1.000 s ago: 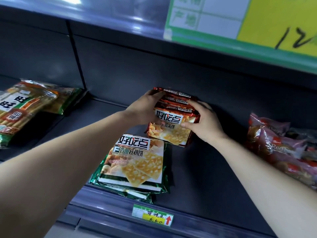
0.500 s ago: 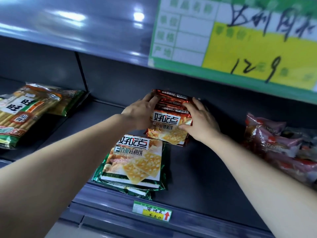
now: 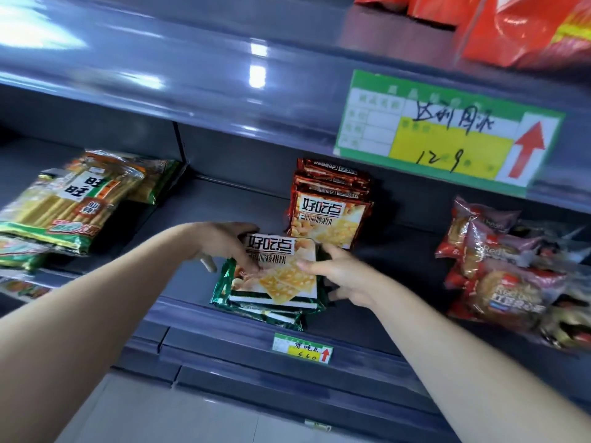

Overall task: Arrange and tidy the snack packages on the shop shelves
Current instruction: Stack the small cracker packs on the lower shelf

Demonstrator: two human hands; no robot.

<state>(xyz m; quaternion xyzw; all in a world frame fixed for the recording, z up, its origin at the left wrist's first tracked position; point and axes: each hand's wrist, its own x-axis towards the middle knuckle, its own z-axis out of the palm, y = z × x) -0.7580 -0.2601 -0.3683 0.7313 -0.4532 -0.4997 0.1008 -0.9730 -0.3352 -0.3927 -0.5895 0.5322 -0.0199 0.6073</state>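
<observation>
From the head view, we look down onto a dark grey-blue metal shelf (image 3: pixel 224 203) with a shallow front rail (image 3: pixel 204 314) running across it. Near that rail lies a short stack of green biscuit packs (image 3: pixel 275 282), flat and face up, their lower edges just behind the rail.

The left grip (image 3: pixel 224 247) is over the stack's upper left corner. Its thumb lies on the top pack and its fingers curl down past the left edge, so it holds the stack from that side. The right grip (image 3: pixel 345 276) is at the right edge, with the thumb pressed on the top pack's face and the other fingers curled under the side, pinching the same stack.

Just behind the green stack, deeper on the shelf, is a stack of red biscuit packs (image 3: pixel 329 212). No hand touches it, and the green top pack's far edge overlaps its near edge in our view.

Well apart to the left lie packs of stick biscuits (image 3: pixel 64 206), some of them beyond an upright divider (image 3: pixel 179 142) in the back panel. To the right is a loose heap of red bread packs (image 3: pixel 499 276).

A small price tag (image 3: pixel 302 346) sits on the rail below the green stack. The shelf above carries a large green and yellow price tag (image 3: pixel 447 135) with a red arrow, and orange-red bags (image 3: pixel 527 27) stand on top of it. A pale floor (image 3: pixel 160 410) shows beneath the unit.
</observation>
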